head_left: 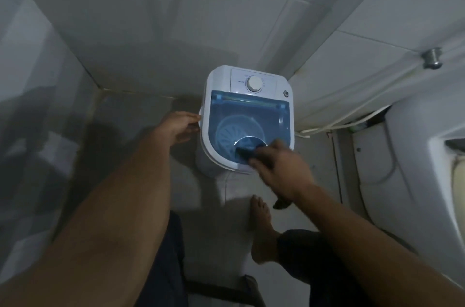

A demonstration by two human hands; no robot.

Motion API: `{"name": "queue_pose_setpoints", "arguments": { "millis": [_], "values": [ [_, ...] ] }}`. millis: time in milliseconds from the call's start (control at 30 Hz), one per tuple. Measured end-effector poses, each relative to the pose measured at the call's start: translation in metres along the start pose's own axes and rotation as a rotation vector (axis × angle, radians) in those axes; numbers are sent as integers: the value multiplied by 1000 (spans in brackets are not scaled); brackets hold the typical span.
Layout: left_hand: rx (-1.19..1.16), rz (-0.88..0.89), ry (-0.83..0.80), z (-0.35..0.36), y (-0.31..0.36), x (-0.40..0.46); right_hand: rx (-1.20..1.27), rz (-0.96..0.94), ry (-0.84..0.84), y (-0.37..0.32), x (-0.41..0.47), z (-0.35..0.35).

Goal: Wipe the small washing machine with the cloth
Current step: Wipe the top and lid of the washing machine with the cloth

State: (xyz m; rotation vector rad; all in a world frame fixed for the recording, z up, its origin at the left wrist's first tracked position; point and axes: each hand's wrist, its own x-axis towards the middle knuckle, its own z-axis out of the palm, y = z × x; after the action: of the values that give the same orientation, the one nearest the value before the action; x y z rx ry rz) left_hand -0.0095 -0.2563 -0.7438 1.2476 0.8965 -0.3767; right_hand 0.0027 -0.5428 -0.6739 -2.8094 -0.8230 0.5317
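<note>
Blue translucent lid (247,118), small washing machine (247,115): right hand (281,168) clenches dark cloth (247,153) at near edge; left hand (180,126), loosely open, steadies left side. Risk: hard pressure flexing lid, tipping unit.

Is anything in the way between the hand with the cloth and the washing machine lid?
No. The right hand already presses the dark cloth on the washing machine's blue lid; nothing visible lies between.
</note>
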Motion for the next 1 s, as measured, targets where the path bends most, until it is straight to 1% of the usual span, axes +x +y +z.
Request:
{"name": "queue_pose_setpoints", "arguments": {
  "millis": [67,133,200,267,300,400,467,633,700,733,767,833,867,933,1000],
  "values": [
    [6,5,23,3,0,-2,298,233,256,28,-4,4],
    [8,21,43,5,0,-4,498,453,434,38,-5,23],
    [-5,26,56,6,0,-5,547,599,480,31,-7,51],
    [-12,23,66,7,-1,-4,529,648,526,10,-9,75],
    [-14,20,66,7,-1,-2,501,610,547,-3,-11,84],
    [-22,19,75,8,-3,1,391,419,528,-36,-12,104],
    [-13,21,74,9,-3,1,326,351,527,-56,-8,112],
    [2,31,83,10,-2,1,158,221,408,-91,11,121],
    [-19,39,82,11,-2,0,101,119,356,-103,22,118],
    [-42,46,84,11,-1,-1,116,51,324,-106,29,113],
    [-69,51,84,9,-1,-2,209,-2,286,-108,37,104],
    [-82,36,84,5,-1,-1,519,-11,239,-100,56,77],
    [-76,25,85,4,-1,0,632,16,257,-93,68,60],
    [-88,-4,67,3,-2,1,736,67,334,-76,97,23],
    [-103,-16,46,5,-3,3,699,93,401,-65,135,-10]
  ]
}}
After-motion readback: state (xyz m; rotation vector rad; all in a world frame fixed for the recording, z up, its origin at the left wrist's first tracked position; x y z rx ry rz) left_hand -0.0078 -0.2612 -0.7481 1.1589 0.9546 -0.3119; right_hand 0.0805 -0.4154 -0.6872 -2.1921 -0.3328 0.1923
